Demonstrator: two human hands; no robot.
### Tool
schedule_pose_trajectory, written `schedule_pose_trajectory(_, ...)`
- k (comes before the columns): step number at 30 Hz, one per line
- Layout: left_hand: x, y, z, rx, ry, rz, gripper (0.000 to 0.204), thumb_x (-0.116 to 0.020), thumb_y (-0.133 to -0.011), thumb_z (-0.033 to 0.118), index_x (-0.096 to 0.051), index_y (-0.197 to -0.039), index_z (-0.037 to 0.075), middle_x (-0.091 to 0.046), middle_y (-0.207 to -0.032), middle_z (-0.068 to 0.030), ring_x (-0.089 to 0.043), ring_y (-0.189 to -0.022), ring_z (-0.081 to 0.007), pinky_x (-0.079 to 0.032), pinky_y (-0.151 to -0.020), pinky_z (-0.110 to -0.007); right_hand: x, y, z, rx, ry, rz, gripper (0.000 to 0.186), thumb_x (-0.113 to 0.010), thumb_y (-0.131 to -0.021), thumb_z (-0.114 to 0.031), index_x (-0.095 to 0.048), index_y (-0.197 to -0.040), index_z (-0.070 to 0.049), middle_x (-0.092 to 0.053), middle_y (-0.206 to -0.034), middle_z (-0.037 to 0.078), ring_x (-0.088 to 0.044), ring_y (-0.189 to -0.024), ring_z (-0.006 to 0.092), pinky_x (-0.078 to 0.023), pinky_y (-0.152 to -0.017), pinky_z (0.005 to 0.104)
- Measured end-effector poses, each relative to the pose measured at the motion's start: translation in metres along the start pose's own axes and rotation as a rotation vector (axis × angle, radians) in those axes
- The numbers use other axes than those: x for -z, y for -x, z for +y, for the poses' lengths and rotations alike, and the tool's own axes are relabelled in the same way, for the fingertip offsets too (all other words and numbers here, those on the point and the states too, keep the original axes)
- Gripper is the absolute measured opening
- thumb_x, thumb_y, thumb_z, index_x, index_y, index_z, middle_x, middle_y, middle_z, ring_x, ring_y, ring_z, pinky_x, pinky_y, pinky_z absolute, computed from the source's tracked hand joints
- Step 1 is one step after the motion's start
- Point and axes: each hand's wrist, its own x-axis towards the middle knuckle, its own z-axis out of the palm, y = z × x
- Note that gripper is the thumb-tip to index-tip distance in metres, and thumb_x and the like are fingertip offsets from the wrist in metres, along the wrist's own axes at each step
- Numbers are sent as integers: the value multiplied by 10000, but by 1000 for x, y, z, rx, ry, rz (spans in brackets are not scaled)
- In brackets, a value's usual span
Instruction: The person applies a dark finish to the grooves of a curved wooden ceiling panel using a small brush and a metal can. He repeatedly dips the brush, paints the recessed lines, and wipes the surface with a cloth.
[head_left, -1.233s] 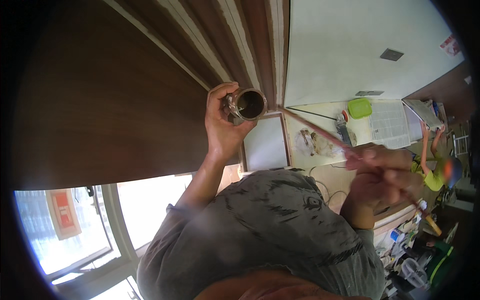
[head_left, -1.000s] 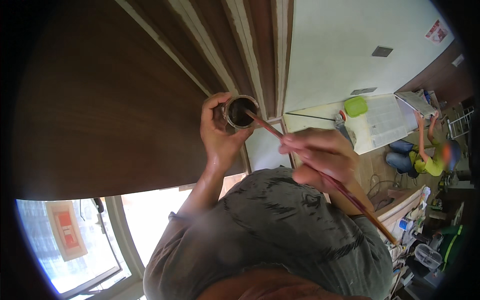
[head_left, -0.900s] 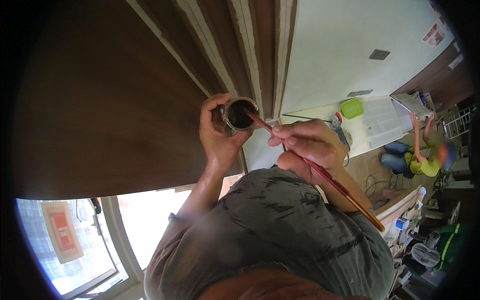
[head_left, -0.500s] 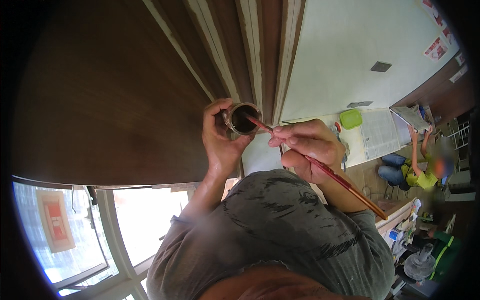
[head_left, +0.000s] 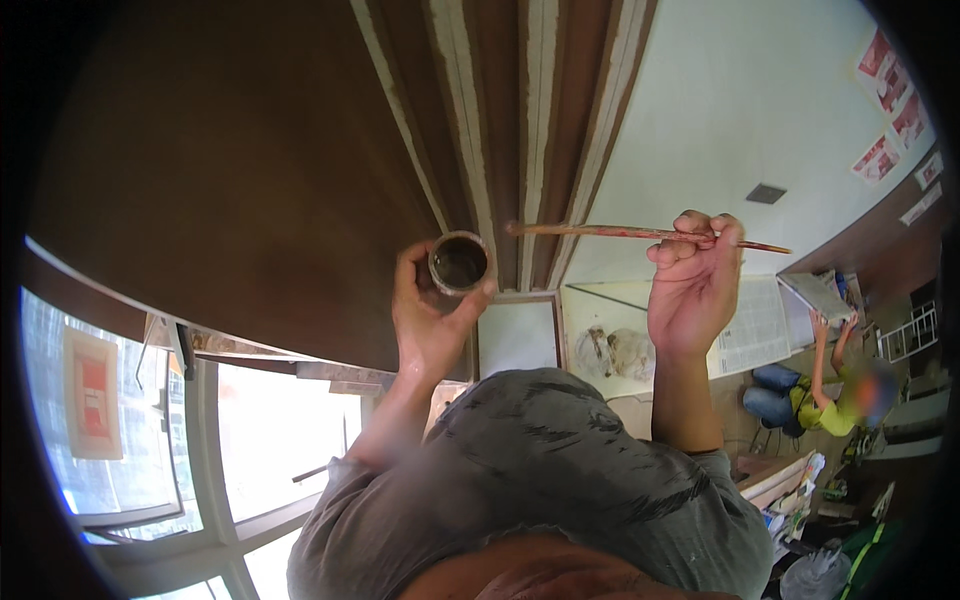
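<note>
My left hand (head_left: 428, 322) grips a small round cup (head_left: 487, 262) by its sides, fingers on one side and thumb on the other. Its mouth faces up and shows dark liquid (head_left: 460, 266) inside. My right hand (head_left: 695, 285) is raised off to the right, fingers pinching a slim, red-stained paintbrush (head_left: 590, 231) near the far end of its handle. The brush lies almost level, its tip pointing left, apart from the cup and in front of a ribbed brown panel (head_left: 505, 130) with pale strips.
A broad dark brown panel (head_left: 230, 190) fills the left, above a bright window (head_left: 285, 440). White wall (head_left: 720, 120) stands at the right. Below it, a table holds newspaper (head_left: 755, 320) and a crumpled plastic bag (head_left: 628, 352). Another person (head_left: 815, 400) sits farther right.
The brush has come out of the cup. My right hand has moved up and right, turning the brush nearly level. The cup has shifted slightly left.
</note>
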Motion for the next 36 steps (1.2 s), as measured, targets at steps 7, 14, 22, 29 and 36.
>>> schedule_pose_trajectory(7, 63, 35, 33, -750, -375, -38, 799, -916, -741, 474, -516, -1284, 46, -649, -1184, -176, -629, -1043, -249, -539, -854, -358, -4, -16, 20, -200, -187, 44, 254, -426, -1101, -255, -565, -1124, -43, -649, -1147, 172, -710, -1021, 276, -575, -957, 416)
schedule_pose_trajectory(14, 107, 73, 53, -760, -135, 178, 974, -876, -728, 617, -472, -1381, 19, -649, -1113, -130, -651, -962, -241, -558, -773, -352, -34, -53, 51, 105, 198, -133, 101, -524, -1045, -100, -546, -1093, -14, -607, -1164, 145, -730, -985, 314, -592, -940, 463)
schedule_pose_trajectory(22, 109, 60, 35, -741, -120, 436, 938, -739, -864, 639, -417, -1464, -6, -664, -1191, -143, -637, -1119, -234, -535, -956, -352, -104, -103, 65, 220, 211, -297, 140, -495, -1020, -38, -542, -1114, 55, -629, -1055, 149, -725, -1070, 367, -575, -971, 489)
schedule_pose_trajectory(29, 98, 48, 31, -794, 425, 420, 501, -669, -957, 461, -558, -1245, 66, -677, -1101, -126, -648, -1074, -214, -532, -995, -384, -117, -146, 106, 323, 313, -362, 78, -610, -1003, -24, -555, -1044, 14, -644, -1003, 115, -681, -908, 181, -558, -859, 330)
schedule_pose_trajectory(36, 93, 63, 63, -512, 272, 384, 328, -694, -962, 424, -677, -1115, 134, -676, -1027, -80, -651, -1037, -182, -520, -1026, -426, -160, -192, 130, 527, 383, -368, 148, -674, -979, -25, -609, -1106, 15, -702, -951, 92, -656, -867, 117, -523, -766, 251)
